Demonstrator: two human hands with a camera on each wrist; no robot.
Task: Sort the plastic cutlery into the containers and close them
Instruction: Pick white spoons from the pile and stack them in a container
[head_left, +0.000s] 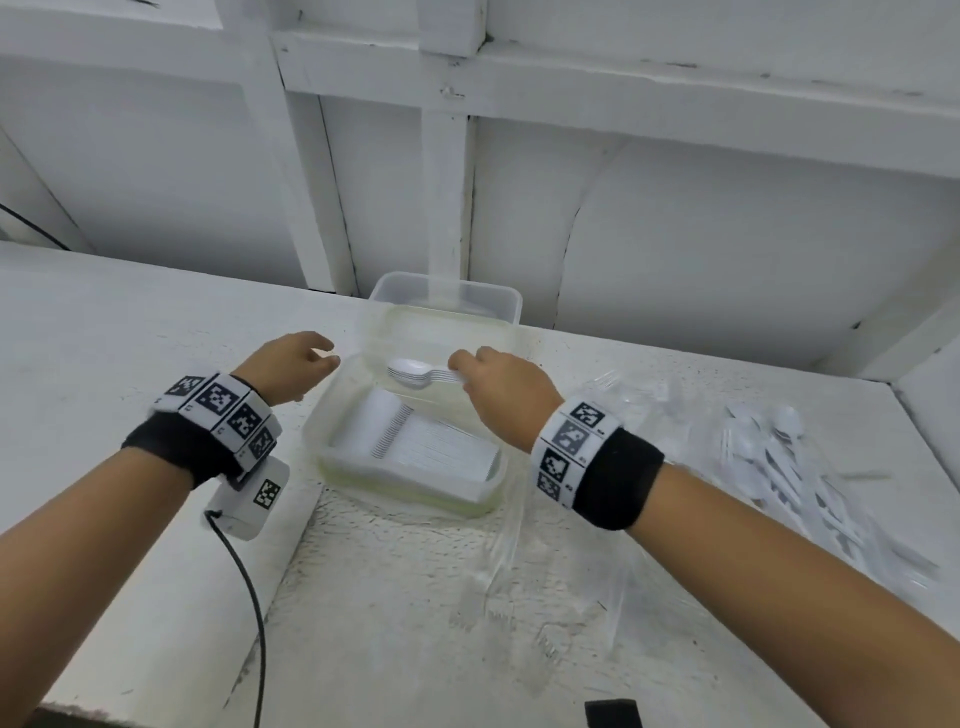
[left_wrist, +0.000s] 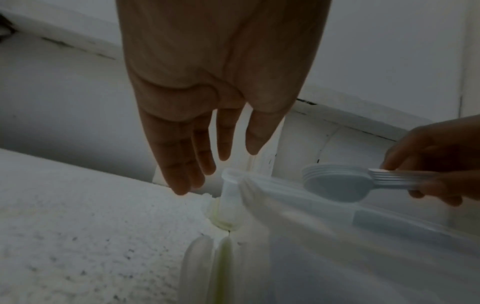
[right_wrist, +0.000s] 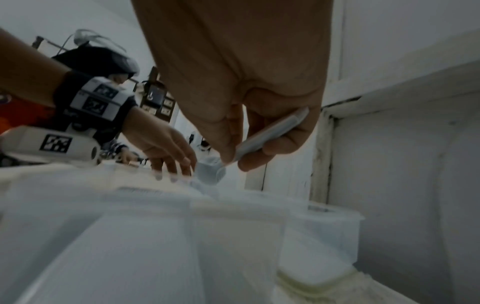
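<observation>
A clear plastic container (head_left: 332, 415) stands in the middle of the white table, with a neat stack of white cutlery (head_left: 415, 441) lying inside. My right hand (head_left: 485, 379) pinches a nested stack of white spoons (head_left: 415, 373) by their handles, bowls pointing left, above the container's far half. The same spoon stack (left_wrist: 337, 185) shows in the left wrist view, and its handles (right_wrist: 270, 133) in the right wrist view. My left hand (head_left: 306, 358) hovers just left of the container's far left corner, fingers (left_wrist: 182, 164) straight and holding nothing.
A second clear container (head_left: 498, 301) sits right behind the first one, against the white wall. A loose pile of white cutlery (head_left: 789, 478) on clear wrapping lies at the right. A black cable (head_left: 249, 597) runs off the table's front left edge.
</observation>
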